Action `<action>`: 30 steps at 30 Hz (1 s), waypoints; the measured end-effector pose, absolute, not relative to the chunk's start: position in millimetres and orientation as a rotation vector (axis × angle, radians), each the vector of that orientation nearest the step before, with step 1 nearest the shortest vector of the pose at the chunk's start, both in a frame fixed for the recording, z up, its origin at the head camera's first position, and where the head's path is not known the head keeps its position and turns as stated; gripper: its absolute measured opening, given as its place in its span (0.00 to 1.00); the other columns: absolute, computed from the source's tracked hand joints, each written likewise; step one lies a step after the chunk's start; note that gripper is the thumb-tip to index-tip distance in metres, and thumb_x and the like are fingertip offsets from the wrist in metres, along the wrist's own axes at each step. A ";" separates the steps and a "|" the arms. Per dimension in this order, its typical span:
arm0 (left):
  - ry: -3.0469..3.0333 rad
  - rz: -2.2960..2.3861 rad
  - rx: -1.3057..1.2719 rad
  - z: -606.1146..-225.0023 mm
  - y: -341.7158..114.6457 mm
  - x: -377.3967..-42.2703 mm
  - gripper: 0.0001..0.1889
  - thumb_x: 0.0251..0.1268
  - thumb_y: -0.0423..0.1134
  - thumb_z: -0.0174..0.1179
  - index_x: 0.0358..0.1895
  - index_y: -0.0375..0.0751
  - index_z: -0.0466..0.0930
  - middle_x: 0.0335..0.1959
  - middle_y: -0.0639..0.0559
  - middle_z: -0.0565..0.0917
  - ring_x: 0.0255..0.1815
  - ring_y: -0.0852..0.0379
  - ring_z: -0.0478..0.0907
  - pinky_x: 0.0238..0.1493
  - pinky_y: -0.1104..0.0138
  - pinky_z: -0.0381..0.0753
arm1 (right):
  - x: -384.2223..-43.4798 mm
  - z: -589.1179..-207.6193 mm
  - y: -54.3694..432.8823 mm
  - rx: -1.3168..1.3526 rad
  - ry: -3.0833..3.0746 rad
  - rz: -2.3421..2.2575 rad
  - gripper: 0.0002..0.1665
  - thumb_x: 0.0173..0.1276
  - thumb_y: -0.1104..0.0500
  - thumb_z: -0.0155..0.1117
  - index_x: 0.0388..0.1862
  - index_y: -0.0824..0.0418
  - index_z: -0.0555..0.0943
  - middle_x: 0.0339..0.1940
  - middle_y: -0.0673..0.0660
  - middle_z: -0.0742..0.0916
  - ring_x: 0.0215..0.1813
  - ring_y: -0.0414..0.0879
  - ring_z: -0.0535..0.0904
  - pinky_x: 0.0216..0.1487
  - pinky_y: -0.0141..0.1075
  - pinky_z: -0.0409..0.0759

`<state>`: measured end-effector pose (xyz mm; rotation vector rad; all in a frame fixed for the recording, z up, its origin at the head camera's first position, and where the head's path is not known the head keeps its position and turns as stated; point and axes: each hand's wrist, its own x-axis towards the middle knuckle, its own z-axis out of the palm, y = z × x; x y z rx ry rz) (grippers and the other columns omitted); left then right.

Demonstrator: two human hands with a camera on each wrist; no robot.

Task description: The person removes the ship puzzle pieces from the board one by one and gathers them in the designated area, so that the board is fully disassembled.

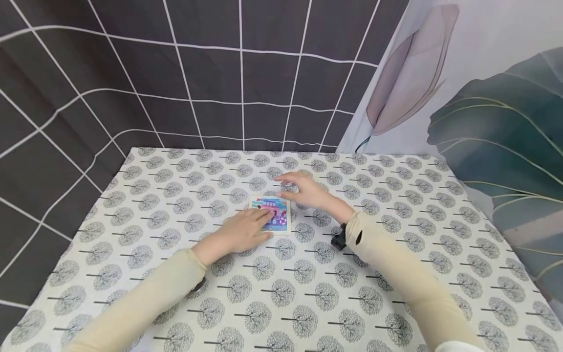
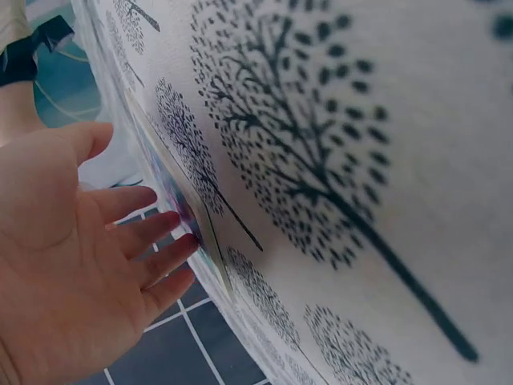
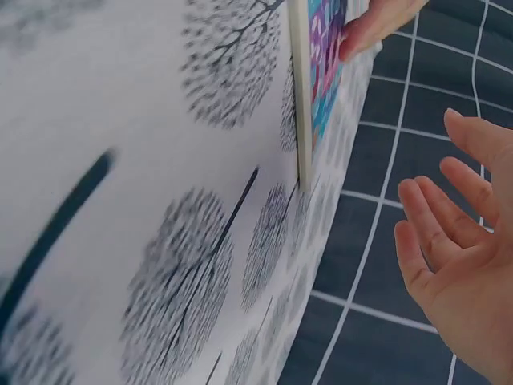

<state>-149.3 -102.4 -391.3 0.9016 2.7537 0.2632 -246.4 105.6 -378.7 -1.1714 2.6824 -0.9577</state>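
A small square board with a pink, blue and purple picture (image 1: 278,217) lies flat on the tree-patterned tablecloth (image 1: 308,293) near the table's middle. My left hand (image 1: 246,230) rests on its near left part with straight fingers, the fingertips (image 2: 172,245) lying on the picture. My right hand (image 1: 305,190) is open just beyond the board's far right corner. In the right wrist view that hand (image 3: 461,257) is off the cloth, apart from the board (image 3: 314,88), with its fingers spread. A left fingertip (image 3: 373,24) shows on the picture there.
The cloth (image 2: 361,160) covers the whole table. A dark curtain with a white grid (image 1: 198,73) hangs behind and to the left. A pale curtain with large leaves (image 1: 484,107) hangs on the right. A black strap (image 1: 339,240) sits at my right wrist.
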 end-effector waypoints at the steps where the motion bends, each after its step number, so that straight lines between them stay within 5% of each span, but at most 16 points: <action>1: 2.744 0.262 0.896 -391.8 -101.5 -149.0 0.32 0.72 0.55 0.41 0.71 0.38 0.55 0.73 0.41 0.55 0.72 0.41 0.53 0.73 0.51 0.51 | -247.0 -380.3 101.7 -1.167 2.669 -0.947 0.27 0.64 0.53 0.63 0.60 0.63 0.74 0.57 0.59 0.81 0.54 0.52 0.78 0.60 0.47 0.73; 11: 2.715 0.281 0.849 -396.1 -96.9 -144.2 0.33 0.69 0.55 0.47 0.70 0.39 0.58 0.73 0.40 0.54 0.71 0.41 0.54 0.71 0.51 0.57 | -250.3 -394.8 69.9 -1.087 2.563 -0.919 0.22 0.62 0.56 0.65 0.55 0.60 0.78 0.52 0.56 0.83 0.52 0.48 0.79 0.57 0.41 0.77; 19: 2.717 0.330 0.819 -394.1 -95.6 -142.8 0.35 0.67 0.56 0.49 0.69 0.36 0.59 0.73 0.39 0.54 0.72 0.41 0.51 0.72 0.52 0.54 | -255.7 -407.5 53.1 -1.195 2.555 -0.764 0.18 0.59 0.57 0.68 0.47 0.62 0.82 0.43 0.55 0.86 0.44 0.44 0.81 0.50 0.30 0.79; 30: 2.770 0.341 0.847 -398.1 -95.2 -146.7 0.41 0.61 0.62 0.53 0.68 0.35 0.61 0.73 0.38 0.54 0.73 0.41 0.48 0.72 0.53 0.53 | -260.3 -400.7 41.5 -1.029 2.555 -0.765 0.15 0.52 0.58 0.73 0.39 0.62 0.84 0.34 0.54 0.87 0.37 0.42 0.80 0.43 0.27 0.78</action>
